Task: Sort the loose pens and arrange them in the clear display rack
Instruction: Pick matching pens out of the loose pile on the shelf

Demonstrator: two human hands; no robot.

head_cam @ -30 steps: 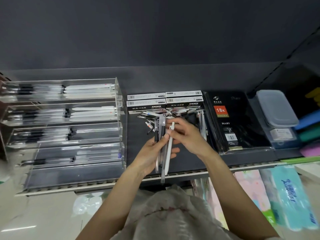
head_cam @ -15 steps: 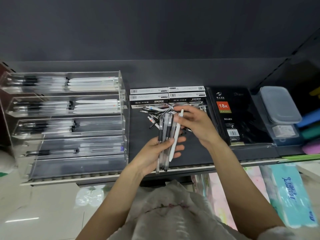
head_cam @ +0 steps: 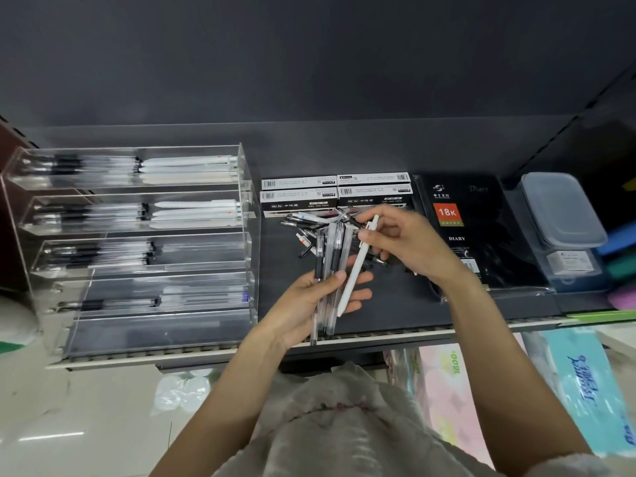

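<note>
the left hand [head_cam: 311, 297] grips a bundle of clear-barrelled pens [head_cam: 327, 270] upright, thumb across them. the right hand [head_cam: 406, 246] pinches a white pen [head_cam: 356, 270] that leans against that bundle. behind the hands a heap of loose pens [head_cam: 309, 228] lies on the dark shelf [head_cam: 395, 311]. to the left stands the tiered clear acrylic display rack [head_cam: 137, 242], several tiers holding pens.
</note>
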